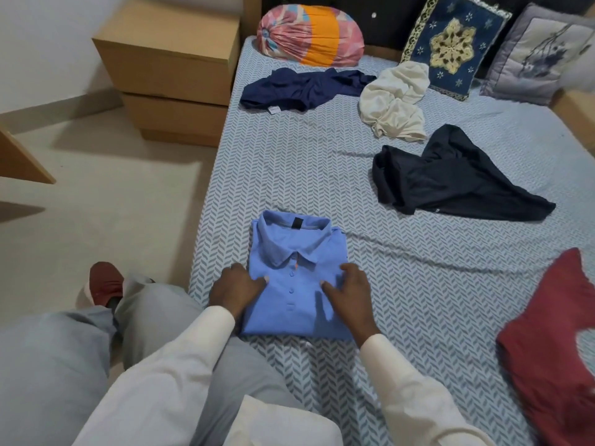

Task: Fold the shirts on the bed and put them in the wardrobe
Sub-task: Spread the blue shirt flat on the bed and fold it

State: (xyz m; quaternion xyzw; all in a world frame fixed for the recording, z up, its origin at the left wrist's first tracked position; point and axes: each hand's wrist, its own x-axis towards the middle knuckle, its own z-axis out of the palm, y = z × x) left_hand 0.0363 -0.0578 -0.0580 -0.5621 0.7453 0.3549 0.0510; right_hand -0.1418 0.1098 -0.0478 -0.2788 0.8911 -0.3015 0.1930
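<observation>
**You flatten the folded blue polo (297,284) near the bed (322,162) edge.**
Your left hand (236,284) and right hand (347,291) rest on the polo either side of its buttons. The fingers are nearly straight and grip nothing, probably setting the creases so the fold survives lifting. The black shirt (450,178), cream shirt (396,101) and navy shirt (302,88) lie crumpled beyond the polo. The red shirt (553,342) lies to its right. All four are still unfolded, and no wardrobe shows.
</observation>
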